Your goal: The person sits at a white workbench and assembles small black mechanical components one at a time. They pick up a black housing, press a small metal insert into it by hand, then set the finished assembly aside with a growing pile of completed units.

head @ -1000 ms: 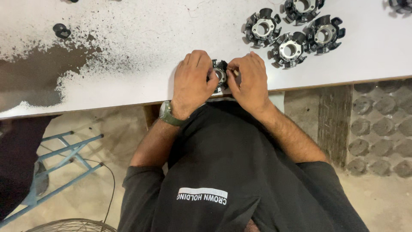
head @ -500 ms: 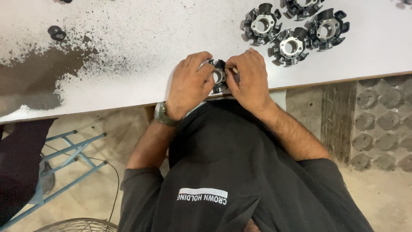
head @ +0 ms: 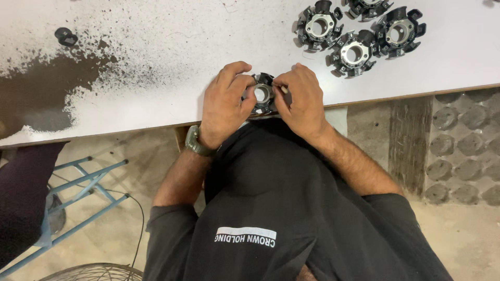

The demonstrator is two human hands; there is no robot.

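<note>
Both hands grip one round black part with a metal centre at the near edge of the white tabletop. The left hand curls its fingers around the part's nine o'clock side; the right hand pinches its three o'clock side. Four similar parts cluster at one o'clock, well apart.

A white table, darkly speckled and stained at its left, is carrying a round metal-and-black part at its near edge, a cluster of four similar parts at far right, and a small black piece at far left.
</note>
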